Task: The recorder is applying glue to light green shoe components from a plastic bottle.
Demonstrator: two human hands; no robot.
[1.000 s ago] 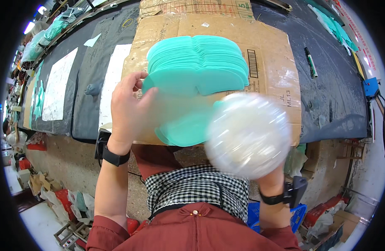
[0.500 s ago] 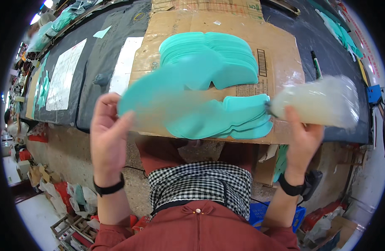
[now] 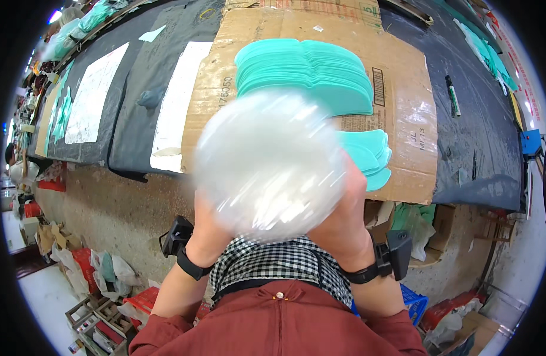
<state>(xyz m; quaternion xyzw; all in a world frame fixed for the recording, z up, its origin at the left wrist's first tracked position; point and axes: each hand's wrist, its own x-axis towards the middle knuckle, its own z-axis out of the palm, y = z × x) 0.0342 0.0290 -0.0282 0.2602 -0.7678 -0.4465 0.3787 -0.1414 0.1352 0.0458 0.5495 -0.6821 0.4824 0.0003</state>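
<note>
A clear plastic bag (image 3: 270, 163), blurred and bunched into a rounded mass, is held up close before the chest, over the near edge of the cardboard sheet (image 3: 403, 89). It is gripped from below by both hands: the left hand (image 3: 210, 228) is wrapped around its lower left, the right hand (image 3: 344, 219) around its lower right, so neither is clearly nearer; the fingers themselves are mostly hidden behind the plastic, and only a closed hold on the bag can be judged. No long axis can be made out in the blurred bag. Beyond the fingers, further from the body, a big stack of teal cut pieces (image 3: 308, 71) lies on the cardboard, and a smaller teal stack (image 3: 371, 157) shows just right of the bag. A barcode label (image 3: 378, 86) is printed upright on the cardboard, right of the big stack. White sheets (image 3: 175, 101) lie on the dark cloth to the left; a marker (image 3: 452, 95) lies to the right.
</note>
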